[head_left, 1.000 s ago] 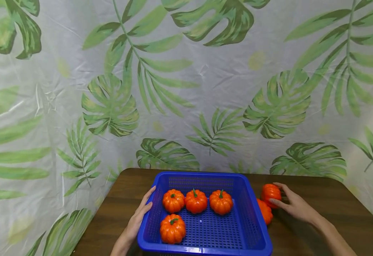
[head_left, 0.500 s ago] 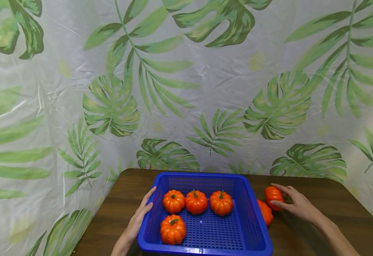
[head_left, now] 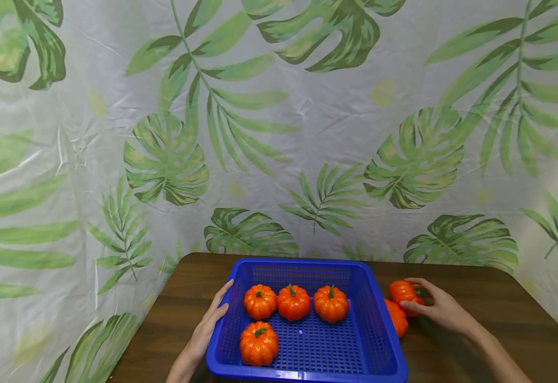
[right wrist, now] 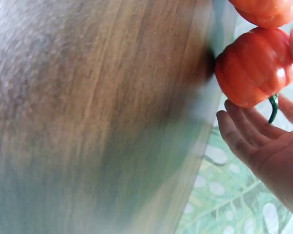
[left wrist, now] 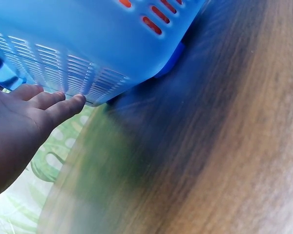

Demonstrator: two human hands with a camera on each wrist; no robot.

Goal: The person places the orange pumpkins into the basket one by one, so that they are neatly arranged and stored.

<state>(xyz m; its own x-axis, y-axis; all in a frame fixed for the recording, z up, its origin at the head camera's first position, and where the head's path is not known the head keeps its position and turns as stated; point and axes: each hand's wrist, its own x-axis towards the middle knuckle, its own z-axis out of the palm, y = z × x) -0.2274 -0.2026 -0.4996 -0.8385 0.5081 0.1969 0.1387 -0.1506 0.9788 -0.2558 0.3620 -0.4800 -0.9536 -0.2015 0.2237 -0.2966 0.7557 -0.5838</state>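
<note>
A blue plastic basket [head_left: 307,376] with slotted walls holds several orange toy pumpkins, one of them a front-left pumpkin [head_left: 258,343]. My left hand [head_left: 202,332] rests against the basket's left wall, its fingers fairly straight; in the left wrist view the fingertips [left wrist: 77,99] touch the slotted side. Right of the basket, my right hand [head_left: 443,308] holds a red-orange pumpkin [head_left: 401,292] between thumb and fingers. The right wrist view has this pumpkin [right wrist: 254,68] tilted, its green stem pointing at the palm. Another pumpkin [head_left: 396,318] lies against the basket's right wall, partly hidden.
A dark wooden table [head_left: 475,287] carries everything. Behind it hangs a pale curtain [head_left: 326,133] printed with green leaves. Inside the basket, three pumpkins stand in a back row, among them a right-hand pumpkin [head_left: 330,304].
The pumpkin in my right hand has shifted slightly and turned, so its stem now shows toward the palm. My left hand and the basket have not visibly moved.
</note>
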